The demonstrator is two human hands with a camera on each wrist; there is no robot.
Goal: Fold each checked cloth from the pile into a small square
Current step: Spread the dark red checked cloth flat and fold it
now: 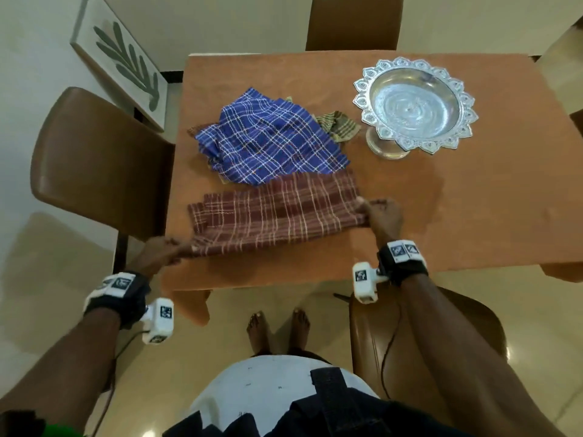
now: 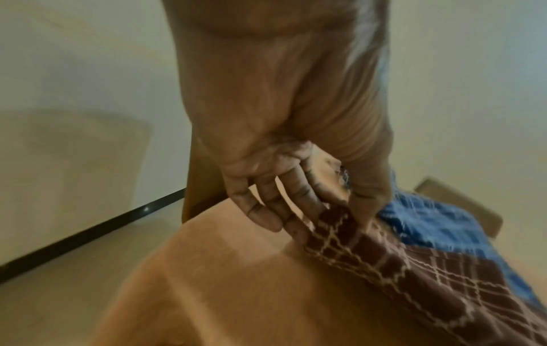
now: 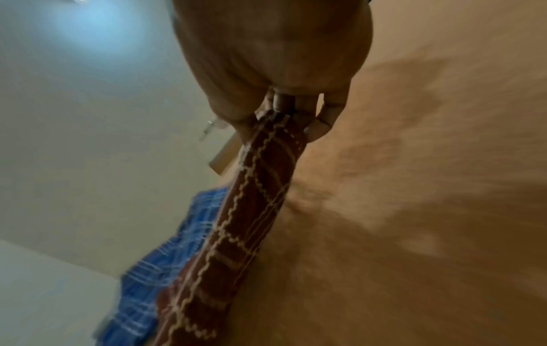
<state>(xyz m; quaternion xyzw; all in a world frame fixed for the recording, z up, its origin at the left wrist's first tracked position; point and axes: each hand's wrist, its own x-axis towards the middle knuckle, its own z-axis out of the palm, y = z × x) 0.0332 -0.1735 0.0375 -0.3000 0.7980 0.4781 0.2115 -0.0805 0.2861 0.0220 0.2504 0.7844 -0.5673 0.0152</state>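
A maroon checked cloth [image 1: 271, 212] [image 2: 414, 278] [image 3: 236, 234] lies stretched across the near part of the orange table [image 1: 441, 209]. My left hand [image 1: 167, 252] [image 2: 334, 210] pinches its near left corner at the table's left edge. My right hand [image 1: 378, 212] [image 3: 284, 114] grips its right end, with the cloth bunched between thumb and fingers. Behind it lies the pile: a crumpled blue checked cloth [image 1: 268, 137] [image 2: 438, 222] [image 3: 165, 269] on top, with an olive checked cloth [image 1: 339, 126] poking out at its right.
A silver footed bowl with a scalloped rim [image 1: 362, 99] stands at the table's back right. Brown chairs stand at the left [image 1: 101, 165], at the far side [image 1: 353, 23] and just behind my right arm [image 1: 372, 335]. A framed leaf picture [image 1: 123, 61] leans at the back left.
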